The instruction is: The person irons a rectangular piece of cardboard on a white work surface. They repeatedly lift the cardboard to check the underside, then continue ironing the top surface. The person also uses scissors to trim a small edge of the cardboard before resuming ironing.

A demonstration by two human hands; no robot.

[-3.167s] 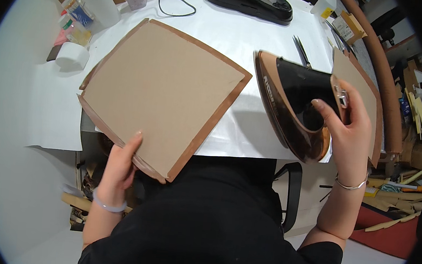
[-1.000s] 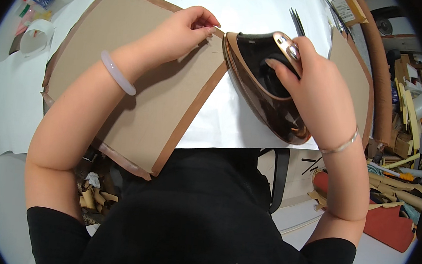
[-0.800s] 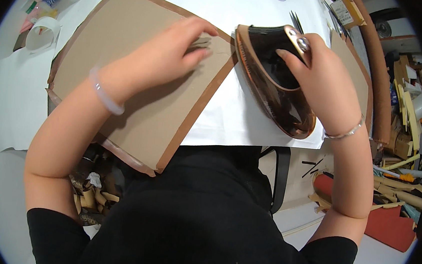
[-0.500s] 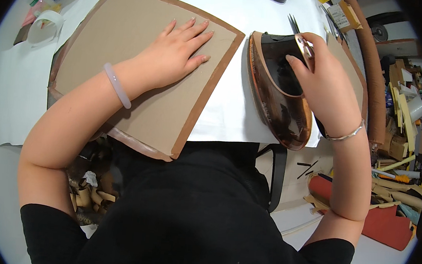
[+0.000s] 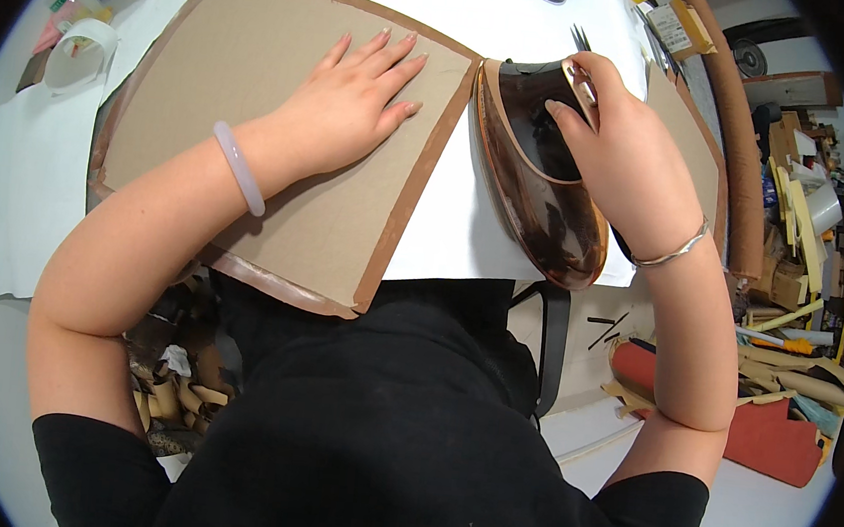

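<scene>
My left hand (image 5: 360,108) lies flat, fingers spread, on a large beige panel (image 5: 228,76) with folded brown edges. The panel rests on the white-covered table and reaches over its front edge. To its right, my right hand (image 5: 618,145) is wrapped around the handle of a glossy brown and black appliance that looks like a clothes iron (image 5: 547,209). Its translucent brown body is tilted on the table, its rounded end toward me. The upper left of its rim is at the panel's right edge. My right fingers are partly hidden behind the handle.
Another brown-edged beige panel (image 5: 689,136) lies partly hidden behind my right hand. A long brown roll (image 5: 739,141) runs along the table's right side. A white roll (image 5: 81,58) stands at the left. Offcuts and a red piece (image 5: 777,445) lie at the right below.
My right hand has moved the iron slightly left, up to the panel's right edge. My left hand stays spread on the panel. The view has shifted a little.
</scene>
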